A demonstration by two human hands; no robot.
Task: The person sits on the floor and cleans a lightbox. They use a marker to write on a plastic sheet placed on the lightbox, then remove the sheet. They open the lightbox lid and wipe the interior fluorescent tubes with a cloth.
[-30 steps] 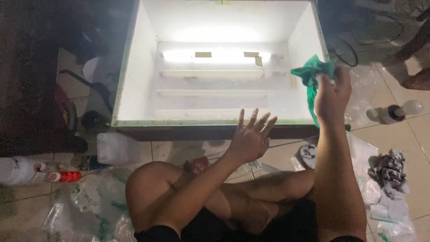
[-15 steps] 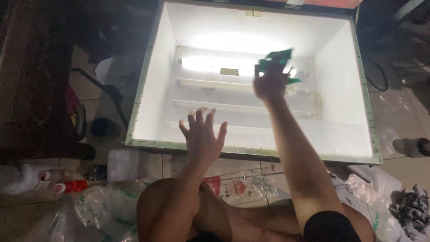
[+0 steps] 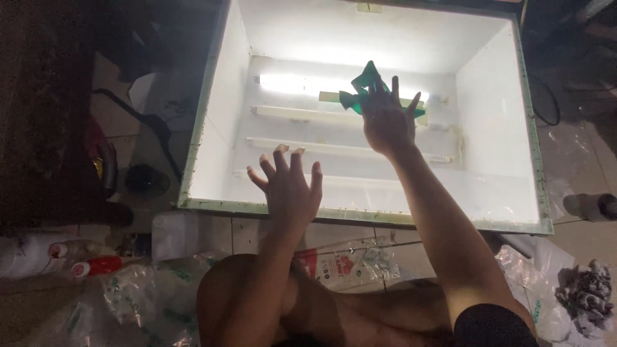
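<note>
— Far left, on the floor?

— Clear plastic bottles [image 3: 71,257] with red caps, lying among crumpled plastic bags [image 3: 138,292]. Untouched, well apart from both hands.

— Moving right, the left hand [image 3: 289,186]?

— Open, fingers spread wide, holding nothing. Hovering over the near rim of the white light box [image 3: 212,122], palm down; cannot tell whether touching the rim.

— Inside the box?

— Long tube lamps [image 3: 340,149] running left to right, the far one glowing brightly, the nearer ones dim.

— And the right hand [image 3: 385,119]?

— Reaching deep toward the far wall, pinching a crumpled green cloth [image 3: 366,83] at the fingertips, right against the lit tube.

— How far along, judging from this?

— Seems to be wiping with the cloth at the far tube, mid-way at best. Nearer tubes and the right wall apparently not yet reached. No visible difference between wiped and unwiped parts.

— Far right?

— A dark rag [image 3: 588,292] on white plastic, and a bottle [image 3: 594,207] beside the box.
</note>
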